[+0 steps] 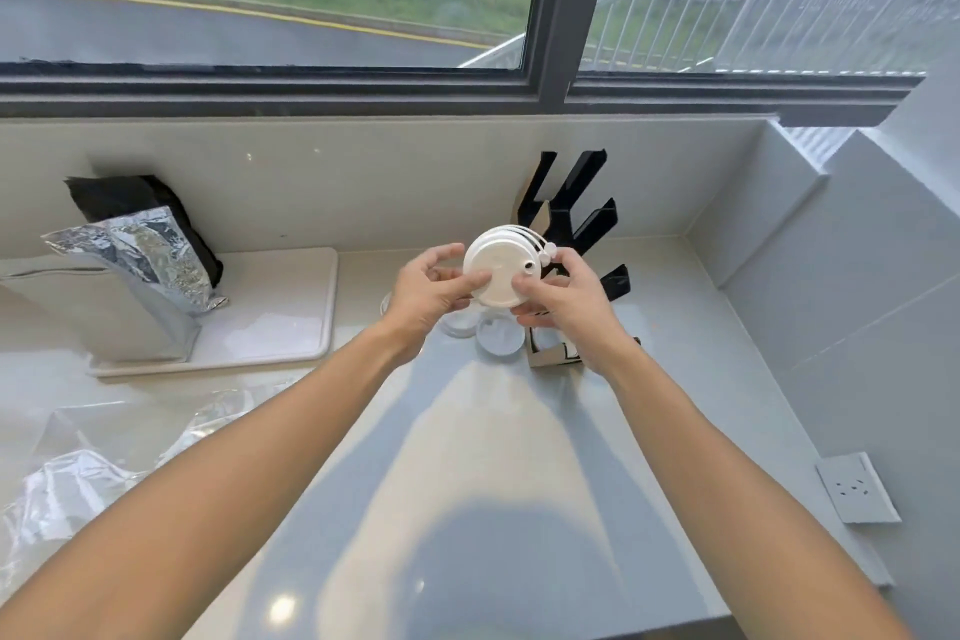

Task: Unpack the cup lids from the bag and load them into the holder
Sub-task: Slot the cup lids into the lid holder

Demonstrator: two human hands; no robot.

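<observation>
Short stack of round white plastic cup lids (pixel 500 270) held in mid-air between left hand (pixel 434 294) and right hand (pixel 563 299), above pale grey glossy worktop (pixel 467 457). Left thumb and fingers pinched on near-left rim; right fingers clamped on right rim. Flat face turned toward camera; stack axis running away toward black slotted lid holder (pixel 576 218) just behind. Loose clear lids (pixel 498 335) lying flat on worktop below. Crumpled clear plastic bag (pixel 78 478) well apart at left.
</observation>
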